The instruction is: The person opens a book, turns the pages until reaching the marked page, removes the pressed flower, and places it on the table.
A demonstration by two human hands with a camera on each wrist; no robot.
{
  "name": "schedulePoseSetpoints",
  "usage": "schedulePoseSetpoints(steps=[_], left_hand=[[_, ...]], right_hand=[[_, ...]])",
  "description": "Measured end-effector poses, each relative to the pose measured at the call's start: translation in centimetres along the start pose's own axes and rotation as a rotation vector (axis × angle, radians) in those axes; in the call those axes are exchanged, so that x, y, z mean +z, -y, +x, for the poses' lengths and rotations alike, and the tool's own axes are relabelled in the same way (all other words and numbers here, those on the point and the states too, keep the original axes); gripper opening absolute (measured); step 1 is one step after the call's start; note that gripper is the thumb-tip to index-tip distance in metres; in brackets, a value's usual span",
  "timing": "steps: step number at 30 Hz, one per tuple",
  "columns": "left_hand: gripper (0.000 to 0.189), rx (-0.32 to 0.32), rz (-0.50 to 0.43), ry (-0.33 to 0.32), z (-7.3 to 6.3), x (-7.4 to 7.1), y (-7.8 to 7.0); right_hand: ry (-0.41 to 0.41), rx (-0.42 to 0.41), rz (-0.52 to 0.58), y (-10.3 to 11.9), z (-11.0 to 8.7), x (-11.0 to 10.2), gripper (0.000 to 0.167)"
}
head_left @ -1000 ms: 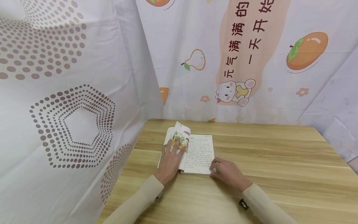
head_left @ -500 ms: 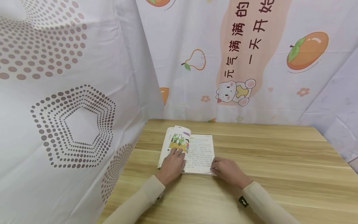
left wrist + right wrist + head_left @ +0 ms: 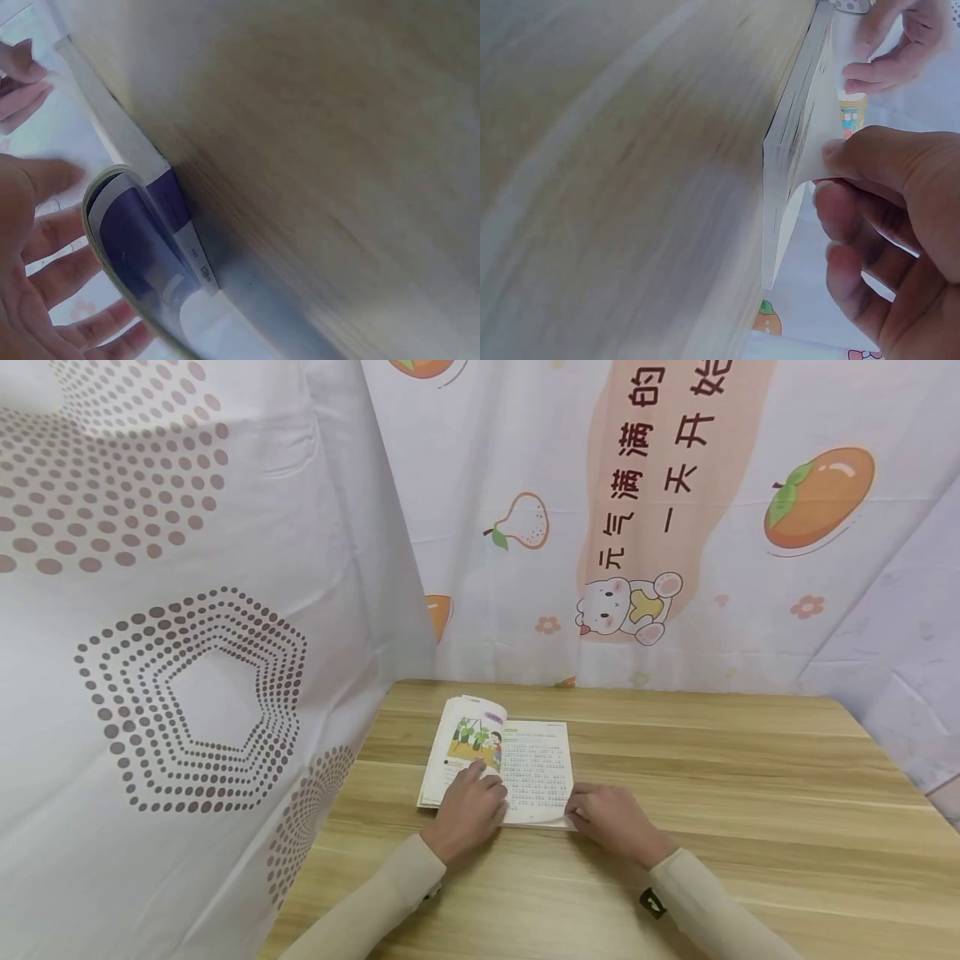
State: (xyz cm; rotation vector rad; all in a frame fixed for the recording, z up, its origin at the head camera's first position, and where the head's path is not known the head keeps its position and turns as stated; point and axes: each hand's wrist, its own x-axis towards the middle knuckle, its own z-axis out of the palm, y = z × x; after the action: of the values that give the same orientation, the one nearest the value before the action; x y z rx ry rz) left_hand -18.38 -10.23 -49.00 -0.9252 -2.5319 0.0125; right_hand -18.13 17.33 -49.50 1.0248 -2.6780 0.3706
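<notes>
Bench (image 3: 750, 760) is light wood grain; a patterned back cloth (image 3: 487, 585) with fruit drawings and large lettering hangs behind it, and a dotted side cloth (image 3: 150, 610) hangs on the left. The book (image 3: 517, 760) lies open on the bench, between the two hands. Its left-hand leaves bulge upward in a curve, topped by a picture page (image 3: 476, 739) showing hanging green plants and a small figure; the text page (image 3: 536, 768) on the right is mostly flat, print too small to read. Left hand (image 3: 468, 810): rests on the lower part of the picture page near the fold, fingers loosely extended; the grip is relaxed, not closed round anything, and appears to keep the bulging side down. Right hand (image 3: 618, 822): narrow grip, thumb and forefinger pinching the near right corner of the text page. The right wrist view confirms that this corner is raised clear of the page block; cannot tell whether one leaf or several are caught. A dark fitting (image 3: 652, 903) shows at the right wrist by the pale sleeve. Step in hand, as judged: taking up a leaf to turn it. Next move would call for lifting the pinched corner, sweeping it leftward over the fold, and clearing the left hand to receive it. Risk noted: a doubled leaf, or a creased corner if pulled sharply.
</notes>
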Motion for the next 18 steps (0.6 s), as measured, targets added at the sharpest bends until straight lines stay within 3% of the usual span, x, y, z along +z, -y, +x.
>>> schedulePoseSetpoints(steps=[3,6,13,18], left_hand=[[0.04,-0.01,0.002,0.017,-0.17,0.19,-0.11],[0.051,-0.012,0.036,0.014,-0.26,0.33,-0.14],[0.047,-0.007,0.093,-0.024,-0.06,0.41,-0.19],[0.036,-0.007,0.064,0.001,-0.02,0.28,-0.3]], right_hand=[[-0.024,0.007,0.001,0.02,-0.03,-0.15,0.009],[-0.032,0.014,0.003,0.06,-0.05,-0.32,0.009],[-0.04,0.017,0.009,0.12,-0.12,-0.6,0.007],[-0.121,0.025,0.02,0.09,-0.24,-0.67,0.016]])
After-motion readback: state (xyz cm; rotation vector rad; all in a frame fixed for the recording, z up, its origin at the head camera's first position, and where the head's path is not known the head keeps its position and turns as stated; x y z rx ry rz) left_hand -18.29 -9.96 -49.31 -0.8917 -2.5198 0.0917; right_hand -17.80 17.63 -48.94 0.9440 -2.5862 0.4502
